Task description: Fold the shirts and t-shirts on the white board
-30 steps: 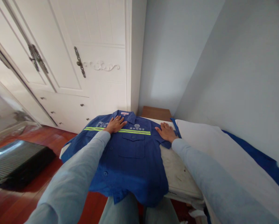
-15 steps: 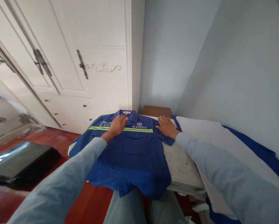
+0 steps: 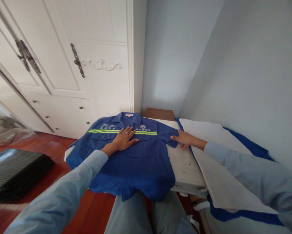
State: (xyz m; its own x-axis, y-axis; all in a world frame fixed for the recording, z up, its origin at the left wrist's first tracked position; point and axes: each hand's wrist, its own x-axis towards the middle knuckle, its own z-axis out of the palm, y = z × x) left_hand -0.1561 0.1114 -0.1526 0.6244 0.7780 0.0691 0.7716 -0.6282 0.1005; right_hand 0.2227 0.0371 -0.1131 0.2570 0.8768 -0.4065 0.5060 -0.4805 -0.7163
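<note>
A blue short-sleeved shirt (image 3: 136, 169) with a yellow and silver stripe lies front side up, its collar at the far edge of a white table (image 3: 185, 165). My left hand (image 3: 123, 139) rests flat on the middle of the chest, fingers spread over the stripe and holding nothing. At the end of the right-hand sleeve, my right hand (image 3: 182, 138) pinches the cuff between thumb and fingers. The shirt's hem hangs over the near edge, above my knees.
White and blue cloth (image 3: 214, 162) lies right of the shirt. A white wardrobe (image 3: 107, 87) stands behind at left, a brown box (image 3: 160, 114) behind the table. A black ribbed case (image 3: 16, 172) is on the red floor.
My left hand has slid from near the collar down to the chest. My right hand has moved from lying on the sleeve to gripping its end. The view has shifted slightly right.
</note>
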